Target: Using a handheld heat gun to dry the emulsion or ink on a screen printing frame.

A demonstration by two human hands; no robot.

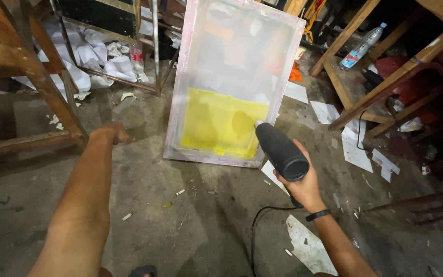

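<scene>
While its nozzle faces the yellow-coated screen frame [232, 82], black heat gun [281, 151] in right hand's [303, 187] grip, left hand [113, 133] loosely curled, empty

Matt black plastic heat gun [281, 151]

Open floor [190, 225] between arms — screen frame [232, 82] blocks ahead.

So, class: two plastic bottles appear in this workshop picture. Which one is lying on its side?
The clear bottle with the blue label, lying tilted on the wooden shelf at upper right. The other bottle, with a red label, stands upright among crumpled paper at upper left.
</scene>
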